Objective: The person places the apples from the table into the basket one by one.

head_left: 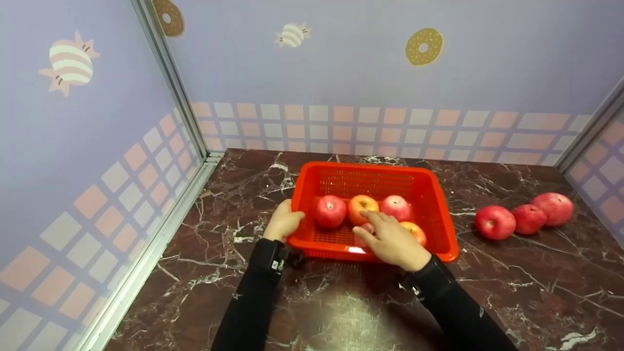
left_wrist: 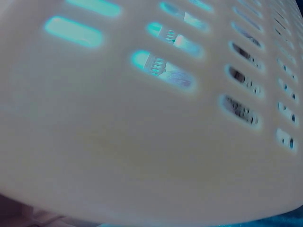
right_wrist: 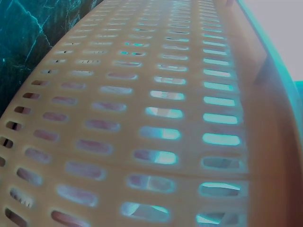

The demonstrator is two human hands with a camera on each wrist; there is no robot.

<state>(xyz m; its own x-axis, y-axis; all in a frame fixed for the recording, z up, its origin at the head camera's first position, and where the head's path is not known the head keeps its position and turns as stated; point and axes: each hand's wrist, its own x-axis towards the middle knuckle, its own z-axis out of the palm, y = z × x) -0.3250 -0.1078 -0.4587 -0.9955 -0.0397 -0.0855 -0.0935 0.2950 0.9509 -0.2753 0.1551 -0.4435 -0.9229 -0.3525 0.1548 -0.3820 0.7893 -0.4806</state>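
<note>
From the lower middle of the frame two black-sleeved forearms reach upward, the left one nearly straight, the right one angled in from the lower right. The right hand [head_left: 392,239] hovers palm-down over the front of the red basket [head_left: 373,254], its fingers loosely extended and spread; whether they touch the fruit beneath cannot be told. The left hand [head_left: 283,222] grips the basket's left rim, thumb over the edge. The basket, perforated and rectangular, sits at the centre of the frame and holds five apples [head_left: 331,212], red to yellow-orange, one mostly hidden under the right hand. Three more red fruits [head_left: 495,223] lie in a row at right on the dark marbled tabletop [head_left: 190,297].
</note>
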